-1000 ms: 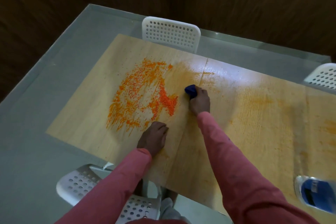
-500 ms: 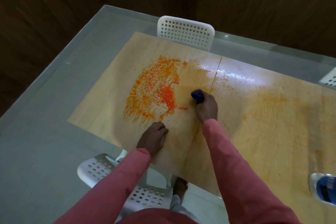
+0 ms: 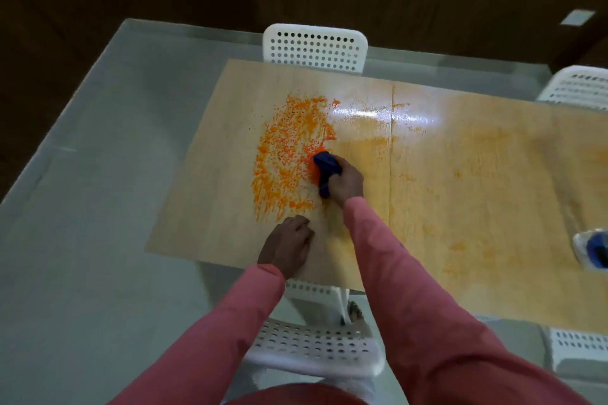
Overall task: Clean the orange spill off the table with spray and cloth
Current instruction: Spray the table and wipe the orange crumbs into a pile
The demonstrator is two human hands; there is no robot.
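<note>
Right hand (image 3: 347, 181) grips a bunched dark blue cloth (image 3: 325, 171), fingers curled round it, pressing it onto the light wooden tabletop (image 3: 197, 207). Cloth sits at the right edge of the bright orange speckled spill (image 3: 286, 154), touching it. Spill covers the left part of the tabletop, densest just beside the cloth, streaked at its near end. Right of the cloth, past a seam in the wood, the surface shows a wet glare and faint orange smears reaching toward the right side. Left hand (image 3: 288, 245) lies palm down on the tabletop near the near edge, just below the spill, fingers loosely bent and holding nothing. Both arms in pink long sleeves (image 3: 411, 289). A clear spray bottle with a blue label (image 3: 592, 250) lies at the right edge of view on the tabletop, partly cut off. White perforated plastic chairs: one at the far side (image 3: 314, 48), one below the near edge (image 3: 312, 348).
</note>
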